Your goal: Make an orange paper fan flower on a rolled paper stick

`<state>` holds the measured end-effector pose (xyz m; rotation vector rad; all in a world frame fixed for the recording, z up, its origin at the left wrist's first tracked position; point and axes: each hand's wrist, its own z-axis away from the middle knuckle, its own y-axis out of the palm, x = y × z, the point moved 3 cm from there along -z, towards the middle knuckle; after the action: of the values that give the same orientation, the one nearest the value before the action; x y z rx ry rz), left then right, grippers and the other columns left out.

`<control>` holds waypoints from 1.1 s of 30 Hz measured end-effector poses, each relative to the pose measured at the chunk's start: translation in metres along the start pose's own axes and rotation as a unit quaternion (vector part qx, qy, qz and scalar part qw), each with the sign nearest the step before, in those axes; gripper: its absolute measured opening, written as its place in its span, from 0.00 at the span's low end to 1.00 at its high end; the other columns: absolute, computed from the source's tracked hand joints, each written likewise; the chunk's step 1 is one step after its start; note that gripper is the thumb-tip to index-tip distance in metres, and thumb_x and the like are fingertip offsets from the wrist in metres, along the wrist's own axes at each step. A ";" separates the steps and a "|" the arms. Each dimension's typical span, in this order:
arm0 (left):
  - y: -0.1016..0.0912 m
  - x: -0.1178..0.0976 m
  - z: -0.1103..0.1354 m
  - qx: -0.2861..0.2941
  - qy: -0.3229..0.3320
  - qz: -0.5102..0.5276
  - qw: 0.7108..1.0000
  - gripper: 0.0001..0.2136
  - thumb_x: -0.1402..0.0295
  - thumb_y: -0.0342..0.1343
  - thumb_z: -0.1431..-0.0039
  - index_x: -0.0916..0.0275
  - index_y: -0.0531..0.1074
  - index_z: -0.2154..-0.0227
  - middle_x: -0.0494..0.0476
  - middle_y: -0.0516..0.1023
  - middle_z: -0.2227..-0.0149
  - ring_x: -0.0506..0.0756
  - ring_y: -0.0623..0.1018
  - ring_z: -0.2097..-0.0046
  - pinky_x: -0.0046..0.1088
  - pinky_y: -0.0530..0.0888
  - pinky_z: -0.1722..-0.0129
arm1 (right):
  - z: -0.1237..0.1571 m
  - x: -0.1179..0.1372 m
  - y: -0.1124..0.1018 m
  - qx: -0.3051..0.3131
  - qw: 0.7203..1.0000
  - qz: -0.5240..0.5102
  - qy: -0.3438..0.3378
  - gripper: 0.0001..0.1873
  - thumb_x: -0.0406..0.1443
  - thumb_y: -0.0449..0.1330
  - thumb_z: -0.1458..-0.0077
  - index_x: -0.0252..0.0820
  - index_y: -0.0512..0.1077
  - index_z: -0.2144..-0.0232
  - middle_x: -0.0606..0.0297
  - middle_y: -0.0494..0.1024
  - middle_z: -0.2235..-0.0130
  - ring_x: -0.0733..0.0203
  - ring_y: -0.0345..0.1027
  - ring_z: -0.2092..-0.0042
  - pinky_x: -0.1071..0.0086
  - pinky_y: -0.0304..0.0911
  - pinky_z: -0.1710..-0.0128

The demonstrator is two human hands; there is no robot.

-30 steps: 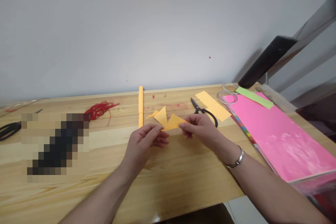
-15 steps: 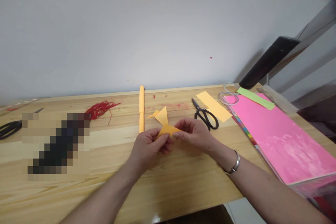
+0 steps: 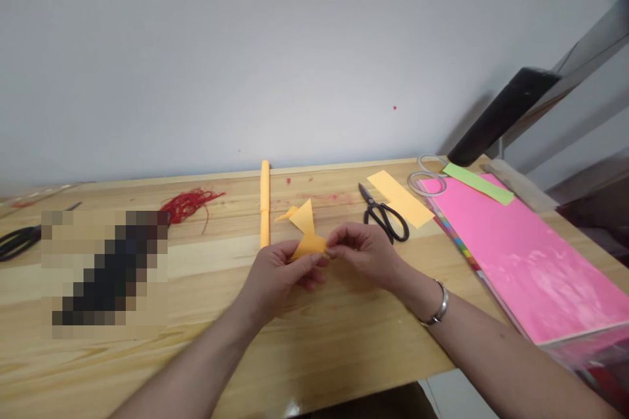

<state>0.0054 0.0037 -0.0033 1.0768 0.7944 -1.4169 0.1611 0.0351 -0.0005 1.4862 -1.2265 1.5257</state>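
I hold a small piece of orange paper (image 3: 309,245) just above the wooden table (image 3: 344,334), near its middle. My left hand (image 3: 282,275) pinches its left side and my right hand (image 3: 366,252), with a metal bracelet on the wrist, pinches its right side. The two hands nearly touch. An orange paper triangle scrap (image 3: 302,216) lies just behind them. An orange pen (image 3: 265,203) lies lengthwise to the left of the scrap. Black scissors (image 3: 386,215) rest to the right of my right hand.
A pink paper stack (image 3: 521,262) in a clear case fills the right side, with a green strip (image 3: 479,183) and two tape rings (image 3: 425,173) at its far end. An orange paper strip (image 3: 400,198) lies beside the scissors. Red thread (image 3: 189,203) and other black scissors (image 3: 17,242) lie left.
My hands have moved closer together and slightly nearer to me. The orange paper between them now shows smaller, as if folded in. Nothing else on the table has shifted.
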 end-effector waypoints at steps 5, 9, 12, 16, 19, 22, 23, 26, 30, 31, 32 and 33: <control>-0.003 0.004 -0.002 0.029 -0.029 0.040 0.998 0.07 0.67 0.61 0.53 0.63 0.78 0.71 0.56 0.80 0.71 0.50 0.77 0.74 0.23 0.72 0.76 | 0.001 0.000 0.000 0.001 1.000 -0.019 0.008 0.03 0.31 0.62 0.57 0.40 0.74 0.74 0.65 0.76 0.73 0.64 0.69 0.70 0.70 0.65 0.67; -0.004 0.005 -0.003 0.032 -0.045 0.042 0.998 0.09 0.66 0.62 0.54 0.64 0.78 0.69 0.58 0.81 0.67 0.51 0.78 0.73 0.24 0.72 0.75 | 0.000 -0.002 -0.001 0.001 1.000 -0.014 0.017 0.05 0.32 0.63 0.58 0.40 0.75 0.73 0.64 0.78 0.72 0.62 0.70 0.69 0.68 0.66 0.67; -0.004 0.004 -0.004 0.031 -0.043 0.044 0.998 0.09 0.66 0.62 0.55 0.64 0.78 0.69 0.59 0.80 0.67 0.51 0.77 0.73 0.23 0.72 0.76 | 0.000 -0.001 -0.001 -0.002 1.000 -0.011 0.010 0.05 0.32 0.63 0.57 0.40 0.75 0.72 0.64 0.78 0.73 0.62 0.70 0.69 0.68 0.66 0.67; -0.003 0.004 -0.004 0.031 -0.045 0.067 0.996 0.06 0.68 0.62 0.55 0.65 0.77 0.73 0.56 0.80 0.72 0.49 0.76 0.75 0.22 0.71 0.77 | 0.000 0.002 -0.002 -0.005 0.999 0.031 -0.010 0.06 0.31 0.62 0.57 0.40 0.76 0.71 0.64 0.78 0.71 0.62 0.70 0.69 0.69 0.65 0.68; -0.002 0.004 -0.003 0.037 -0.043 0.078 0.995 0.05 0.69 0.62 0.55 0.65 0.77 0.75 0.55 0.79 0.74 0.49 0.76 0.75 0.21 0.71 0.78 | 0.001 0.004 -0.003 -0.002 0.997 0.069 -0.035 0.07 0.30 0.62 0.56 0.40 0.76 0.70 0.63 0.78 0.70 0.62 0.70 0.68 0.69 0.64 0.67; -0.003 0.003 -0.003 0.038 -0.038 0.070 0.996 0.05 0.69 0.61 0.54 0.66 0.77 0.74 0.55 0.79 0.74 0.49 0.76 0.75 0.21 0.72 0.77 | 0.001 0.005 -0.004 -0.005 0.993 0.103 -0.065 0.08 0.30 0.62 0.55 0.42 0.76 0.69 0.64 0.78 0.71 0.63 0.69 0.69 0.70 0.64 0.68; -0.003 0.003 -0.003 0.036 -0.036 0.063 0.997 0.05 0.69 0.61 0.54 0.65 0.77 0.74 0.55 0.79 0.74 0.49 0.76 0.75 0.22 0.72 0.77 | 0.001 0.005 -0.004 -0.005 0.991 0.113 -0.074 0.07 0.30 0.62 0.54 0.42 0.77 0.69 0.64 0.78 0.71 0.63 0.69 0.70 0.71 0.64 0.68; -0.004 0.004 -0.002 0.030 -0.029 0.042 0.998 0.05 0.68 0.61 0.53 0.65 0.77 0.74 0.56 0.79 0.74 0.50 0.76 0.75 0.23 0.72 0.76 | 0.001 0.005 -0.005 -0.005 0.987 0.130 -0.100 0.07 0.30 0.62 0.53 0.42 0.77 0.69 0.64 0.77 0.71 0.63 0.70 0.69 0.71 0.64 0.68; -0.005 0.004 -0.002 0.018 -0.022 0.026 0.999 0.06 0.66 0.60 0.53 0.64 0.76 0.75 0.56 0.80 0.74 0.50 0.77 0.75 0.23 0.73 0.76 | 0.002 0.008 -0.005 -0.005 0.983 0.140 -0.118 0.06 0.30 0.61 0.52 0.43 0.77 0.69 0.64 0.78 0.70 0.63 0.71 0.68 0.71 0.64 0.67; -0.005 0.004 -0.001 0.014 -0.018 0.023 0.999 0.07 0.66 0.60 0.53 0.64 0.76 0.75 0.56 0.80 0.74 0.51 0.77 0.75 0.24 0.73 0.76 | 0.002 0.009 -0.005 -0.006 0.983 0.141 -0.119 0.06 0.30 0.61 0.52 0.43 0.77 0.70 0.64 0.78 0.70 0.62 0.71 0.68 0.71 0.64 0.67; -0.005 0.003 -0.001 0.010 -0.013 0.018 1.000 0.07 0.65 0.60 0.53 0.64 0.76 0.75 0.56 0.80 0.74 0.51 0.77 0.75 0.24 0.73 0.76 | 0.002 0.009 -0.005 -0.007 0.983 0.142 -0.120 0.06 0.30 0.61 0.51 0.43 0.77 0.70 0.64 0.78 0.70 0.62 0.71 0.68 0.71 0.65 0.67; -0.005 0.001 -0.001 0.006 -0.007 0.011 1.000 0.07 0.65 0.61 0.53 0.64 0.76 0.75 0.55 0.80 0.74 0.51 0.77 0.75 0.24 0.73 0.76 | 0.002 0.010 -0.006 -0.010 0.982 0.143 -0.122 0.06 0.30 0.61 0.51 0.43 0.77 0.70 0.64 0.78 0.70 0.62 0.71 0.68 0.71 0.65 0.67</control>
<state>0.0006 0.0046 -0.0053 1.0814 0.7630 -1.4095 0.1658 0.0338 0.0102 1.5714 -1.6532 1.5382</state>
